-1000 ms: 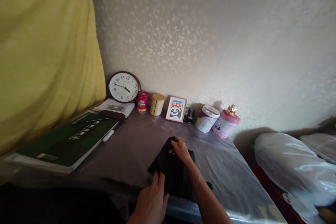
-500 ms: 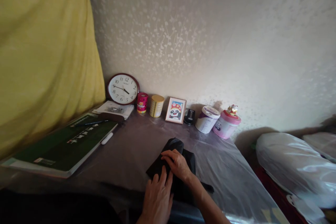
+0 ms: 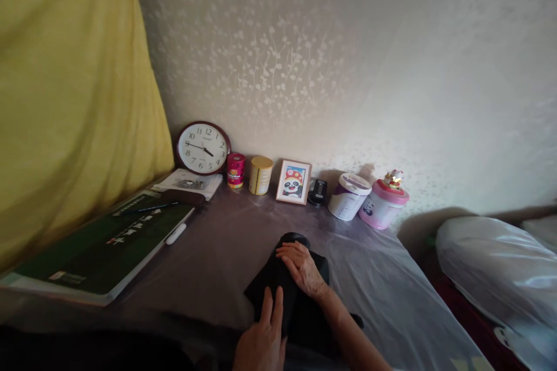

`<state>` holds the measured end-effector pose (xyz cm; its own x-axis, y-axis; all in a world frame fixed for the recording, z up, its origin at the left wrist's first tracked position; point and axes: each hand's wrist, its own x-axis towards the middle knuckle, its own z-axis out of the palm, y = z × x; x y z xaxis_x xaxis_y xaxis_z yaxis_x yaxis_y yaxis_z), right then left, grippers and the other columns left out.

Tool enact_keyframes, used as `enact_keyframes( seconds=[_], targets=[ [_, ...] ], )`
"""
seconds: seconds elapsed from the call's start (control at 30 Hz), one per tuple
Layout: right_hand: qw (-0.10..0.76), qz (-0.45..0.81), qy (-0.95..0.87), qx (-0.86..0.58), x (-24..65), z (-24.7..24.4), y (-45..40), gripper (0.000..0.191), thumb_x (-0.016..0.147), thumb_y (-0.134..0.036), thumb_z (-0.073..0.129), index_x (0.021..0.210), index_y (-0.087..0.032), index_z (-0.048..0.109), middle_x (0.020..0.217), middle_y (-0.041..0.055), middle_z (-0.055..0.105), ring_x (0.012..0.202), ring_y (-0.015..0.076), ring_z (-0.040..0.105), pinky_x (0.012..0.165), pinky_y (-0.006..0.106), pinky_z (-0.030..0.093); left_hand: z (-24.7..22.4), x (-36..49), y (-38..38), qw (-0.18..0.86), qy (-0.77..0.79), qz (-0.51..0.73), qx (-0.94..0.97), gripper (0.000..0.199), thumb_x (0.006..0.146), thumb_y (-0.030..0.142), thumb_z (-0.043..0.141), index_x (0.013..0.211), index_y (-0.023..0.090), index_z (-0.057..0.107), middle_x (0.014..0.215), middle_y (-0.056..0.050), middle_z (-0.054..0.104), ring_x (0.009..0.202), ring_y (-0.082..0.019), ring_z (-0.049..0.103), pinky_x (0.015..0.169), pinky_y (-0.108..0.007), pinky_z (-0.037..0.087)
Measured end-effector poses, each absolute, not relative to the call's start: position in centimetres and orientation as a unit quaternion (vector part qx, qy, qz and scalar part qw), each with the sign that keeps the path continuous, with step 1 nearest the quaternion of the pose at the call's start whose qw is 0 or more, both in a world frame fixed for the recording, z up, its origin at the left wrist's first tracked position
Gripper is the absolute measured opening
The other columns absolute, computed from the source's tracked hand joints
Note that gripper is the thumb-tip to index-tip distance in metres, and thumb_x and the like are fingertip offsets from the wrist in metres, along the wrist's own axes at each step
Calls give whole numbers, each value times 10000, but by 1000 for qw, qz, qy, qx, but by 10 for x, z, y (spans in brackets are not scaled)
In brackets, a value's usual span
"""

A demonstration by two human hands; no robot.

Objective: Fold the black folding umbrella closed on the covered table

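A folded piece of black cloth [image 3: 270,278] lies near the front edge of the table, its far end rounded and rolled or bunched. My left hand [image 3: 263,330] rests on its near part, two fingers stretched out forward over the fabric. Across the upper part lies my right hand [image 3: 300,266], palm down with the fingers extended toward the left. A short dark end [image 3: 357,320] sticks out past my right forearm. What kind of item the cloth is, I cannot make out; both hands and the forearm cover much of it.
A green book [image 3: 100,243] with a pen and a dark case lies left, a white marker [image 3: 176,234] beside it. Along the wall stand a clock [image 3: 203,148], two cans, a picture frame [image 3: 293,182], a small black object and two tubs. Plastic-wrapped bundles sit right of the table.
My right hand has slid farther up the cloth and flattened out. My left hand has drawn back a little toward me, apart from the right. The view has shifted slightly.
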<state>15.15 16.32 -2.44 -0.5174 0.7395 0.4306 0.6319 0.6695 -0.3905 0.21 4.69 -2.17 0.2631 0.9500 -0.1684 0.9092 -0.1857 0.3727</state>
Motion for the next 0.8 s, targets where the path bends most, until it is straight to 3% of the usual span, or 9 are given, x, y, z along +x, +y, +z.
enact_keyframes(
  seconds=[0.2,0.37,0.6,0.8],
  targets=[
    [272,110,-859,-419,161,-28,208,337,932,-263,325,982,-235,657,1025,24,678,1047,160,552,981,349,331,-15,-1,49,243,601,32,761,751,747,102,399,1410,223,68,1485,-139,119,929,-227,631,761,-330,500],
    [291,147,-769,-551,174,-30,224,261,864,-257,412,902,-254,671,945,26,694,933,164,613,847,260,419,-10,-2,49,255,600,36,757,777,732,76,399,1410,242,58,1487,-124,127,959,-217,619,801,-327,482],
    [362,95,-617,-692,230,-32,185,377,844,-370,330,918,-159,633,900,117,676,853,225,630,747,327,455,-6,-5,42,257,595,74,758,733,761,58,369,1415,187,66,1482,-148,152,1048,-205,578,864,-289,442],
    [392,310,-463,-732,250,-43,129,312,767,-447,425,831,-186,583,785,79,655,693,197,645,499,270,484,-16,-10,43,256,595,130,751,709,779,106,389,1418,189,94,1458,-126,249,1131,-193,515,909,-263,403]
  ],
)
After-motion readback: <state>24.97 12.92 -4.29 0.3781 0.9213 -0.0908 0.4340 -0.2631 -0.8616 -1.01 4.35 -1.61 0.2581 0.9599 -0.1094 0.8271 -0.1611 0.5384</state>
